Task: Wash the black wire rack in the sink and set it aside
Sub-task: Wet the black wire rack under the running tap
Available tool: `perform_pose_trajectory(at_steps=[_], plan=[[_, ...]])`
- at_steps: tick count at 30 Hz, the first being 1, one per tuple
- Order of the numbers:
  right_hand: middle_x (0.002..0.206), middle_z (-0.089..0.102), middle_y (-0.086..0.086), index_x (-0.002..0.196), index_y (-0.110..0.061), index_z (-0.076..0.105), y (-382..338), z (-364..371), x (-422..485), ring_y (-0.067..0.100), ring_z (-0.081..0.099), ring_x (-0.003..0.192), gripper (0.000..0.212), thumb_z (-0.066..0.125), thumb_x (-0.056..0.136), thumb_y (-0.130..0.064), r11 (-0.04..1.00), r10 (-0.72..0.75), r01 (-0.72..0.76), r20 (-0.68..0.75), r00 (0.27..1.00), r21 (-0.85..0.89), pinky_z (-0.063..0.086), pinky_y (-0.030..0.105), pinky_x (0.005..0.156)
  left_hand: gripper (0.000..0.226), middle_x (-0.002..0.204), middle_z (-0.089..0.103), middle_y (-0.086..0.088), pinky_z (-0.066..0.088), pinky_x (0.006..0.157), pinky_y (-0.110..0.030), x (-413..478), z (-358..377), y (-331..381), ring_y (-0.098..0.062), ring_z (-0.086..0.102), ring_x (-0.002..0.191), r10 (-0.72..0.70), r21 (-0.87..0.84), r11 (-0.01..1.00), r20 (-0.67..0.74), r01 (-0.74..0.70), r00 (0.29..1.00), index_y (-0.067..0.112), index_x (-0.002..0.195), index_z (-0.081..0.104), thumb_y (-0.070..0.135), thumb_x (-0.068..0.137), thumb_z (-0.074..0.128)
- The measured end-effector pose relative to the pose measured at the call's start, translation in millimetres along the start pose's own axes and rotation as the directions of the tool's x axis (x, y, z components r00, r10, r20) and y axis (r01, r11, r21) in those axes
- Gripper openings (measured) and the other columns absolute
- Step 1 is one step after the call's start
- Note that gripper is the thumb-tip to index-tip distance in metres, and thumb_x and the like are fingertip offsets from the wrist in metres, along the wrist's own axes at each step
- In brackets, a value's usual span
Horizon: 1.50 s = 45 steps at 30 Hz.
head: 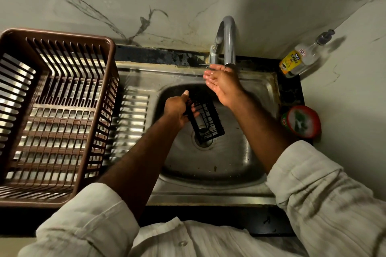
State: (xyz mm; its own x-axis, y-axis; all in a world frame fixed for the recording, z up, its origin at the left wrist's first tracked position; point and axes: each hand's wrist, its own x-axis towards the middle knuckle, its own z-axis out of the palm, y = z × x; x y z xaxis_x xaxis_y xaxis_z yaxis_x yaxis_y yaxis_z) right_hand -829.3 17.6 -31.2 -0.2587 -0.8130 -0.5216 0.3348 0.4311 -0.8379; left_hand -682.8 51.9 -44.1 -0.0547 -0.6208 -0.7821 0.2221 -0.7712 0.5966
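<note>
A small black wire rack (206, 120) hangs tilted over the steel sink (227, 158), above the drain. My left hand (178, 110) grips the rack by its upper left edge, fingers curled round the wire. My right hand (222, 83) is held palm up, fingers straight and wet, just under the spout of the curved metal tap (227, 39). It holds nothing and does not touch the rack.
A brown slatted plastic dish basket (54, 110) stands on the drainboard to the left. A clear pump bottle of dish soap (300, 56) lies at the back right corner. A round red and green tub (301, 121) sits right of the sink. Marble wall behind.
</note>
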Motion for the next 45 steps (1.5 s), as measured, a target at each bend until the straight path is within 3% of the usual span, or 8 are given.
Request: perform_pose_trajectory(at_steps=[3,7,15,23,27,33,36,45], plan=[[0.139,0.049,0.029,0.143,0.002,0.038,-12,9,-2,0.038,0.049,0.133,0.055,0.030,0.090,0.016,0.889,0.136,-0.136,0.031,0.990,0.437,0.042,0.042,0.112,0.034,0.077,0.059,-0.007,0.061,0.063,-0.039,2,0,-2,-0.016,0.057,0.059,0.007,0.002,1.000,0.005,-0.007,1.000,0.001,0.116,0.062,0.031,0.104,0.053],[0.148,0.037,0.033,0.142,0.008,0.039,-14,16,0,0.040,0.037,0.141,0.054,0.027,0.090,0.011,0.776,0.230,-0.188,0.008,0.973,0.602,0.035,0.046,0.117,0.037,0.083,0.060,-0.010,0.060,0.061,-0.038,5,1,-4,-0.018,0.058,0.065,0.020,0.011,1.000,-0.001,-0.020,1.000,-0.001,0.119,0.062,0.032,0.104,0.053],[0.155,0.032,0.029,0.137,0.006,0.046,-16,28,-1,0.038,0.026,0.148,0.062,0.035,0.077,0.009,0.698,0.243,-0.161,-0.020,0.970,0.697,0.027,0.048,0.121,0.037,0.091,0.062,-0.013,0.059,0.060,-0.038,7,1,-8,-0.023,0.061,0.075,0.029,0.041,0.999,0.010,-0.030,1.000,0.000,0.116,0.063,0.034,0.103,0.054],[0.153,0.035,0.027,0.132,0.002,0.050,-13,33,8,0.037,0.029,0.147,0.043,0.035,0.092,-0.001,0.681,0.234,-0.156,-0.011,0.972,0.715,0.029,0.050,0.120,0.039,0.085,0.062,-0.015,0.060,0.057,-0.041,14,3,-5,-0.023,0.060,0.064,0.053,0.034,0.998,-0.043,-0.052,0.998,-0.005,0.116,0.059,0.031,0.102,0.058],[0.152,0.037,0.027,0.113,0.000,0.057,-12,29,9,0.038,0.035,0.143,0.030,0.036,0.098,-0.015,0.665,0.225,-0.171,0.024,0.974,0.727,0.034,0.049,0.116,0.043,0.090,0.063,-0.018,0.059,0.057,-0.042,16,2,-7,-0.024,0.062,0.063,0.064,0.040,0.997,-0.048,-0.062,0.997,-0.002,0.125,0.053,0.033,0.100,0.061],[0.120,0.054,0.029,0.099,0.002,0.057,-25,25,-4,0.041,0.047,0.134,0.036,0.037,0.101,-0.028,0.610,0.246,-0.173,0.024,0.969,0.773,0.040,0.049,0.113,0.043,0.096,0.063,-0.018,0.061,0.060,-0.047,16,1,-7,-0.024,0.062,0.065,0.077,0.052,0.996,-0.045,-0.075,0.996,0.006,0.127,0.048,0.035,0.099,0.061],[0.112,0.055,0.029,0.101,0.004,0.056,-31,24,-10,0.041,0.049,0.131,0.041,0.039,0.101,-0.034,0.571,0.252,-0.166,0.021,0.968,0.804,0.041,0.049,0.112,0.044,0.096,0.063,-0.019,0.061,0.061,-0.048,17,1,-6,-0.024,0.062,0.064,0.075,0.056,0.996,-0.038,-0.073,0.996,0.006,0.128,0.048,0.036,0.099,0.061],[0.137,0.046,0.034,0.121,0.004,0.051,-40,14,-7,0.049,0.048,0.128,0.046,0.045,0.081,-0.017,0.479,0.202,-0.146,0.054,0.978,0.866,0.042,0.054,0.109,0.038,0.099,0.064,-0.018,0.062,0.061,-0.047,22,0,-10,-0.024,0.062,0.069,0.066,0.076,0.995,-0.051,-0.062,0.997,0.006,0.123,0.046,0.033,0.100,0.059]])
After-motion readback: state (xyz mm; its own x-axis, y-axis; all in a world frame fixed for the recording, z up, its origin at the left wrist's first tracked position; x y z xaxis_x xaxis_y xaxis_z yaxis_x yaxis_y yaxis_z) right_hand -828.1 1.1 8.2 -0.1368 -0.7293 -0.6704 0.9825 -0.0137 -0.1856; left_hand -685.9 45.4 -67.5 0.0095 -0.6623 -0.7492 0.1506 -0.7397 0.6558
